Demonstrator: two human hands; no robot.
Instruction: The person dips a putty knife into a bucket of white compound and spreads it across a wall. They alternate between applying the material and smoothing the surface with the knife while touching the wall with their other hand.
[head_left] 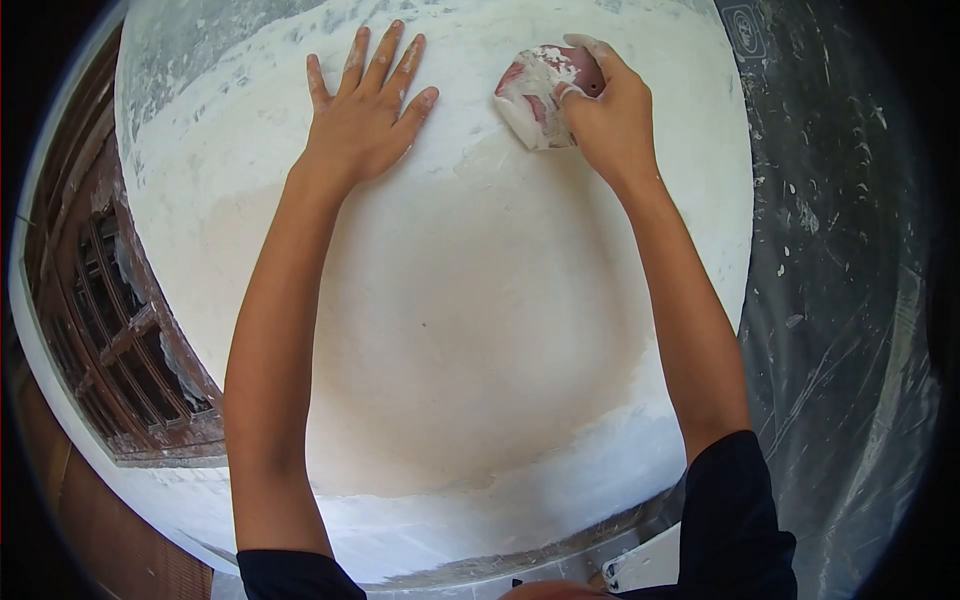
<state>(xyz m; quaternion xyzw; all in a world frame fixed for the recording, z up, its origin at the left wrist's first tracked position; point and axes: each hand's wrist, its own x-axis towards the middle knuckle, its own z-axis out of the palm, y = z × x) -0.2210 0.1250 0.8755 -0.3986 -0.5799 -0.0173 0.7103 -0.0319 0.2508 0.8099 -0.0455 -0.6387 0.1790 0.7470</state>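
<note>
My left hand (362,125) lies with its fingers spread on the white plastered wall (440,330), fingertips dusted white. To its right, my right hand (612,110) grips a dark red, plaster-smeared pad (540,97), perhaps a sanding pad. White material covers much of its face, and a small dark hole shows near my thumb. The pad is up against the wall; its underside is hidden. Below both hands the wall has a smooth beige patch with a whiter, uneven border and one tiny dark speck.
A brown window frame with bars (130,320) runs along the left. Dark plastic sheeting (830,300), spotted with white, hangs along the right side. At the bottom is a pale, flat object (645,562) by my right sleeve, partly hidden.
</note>
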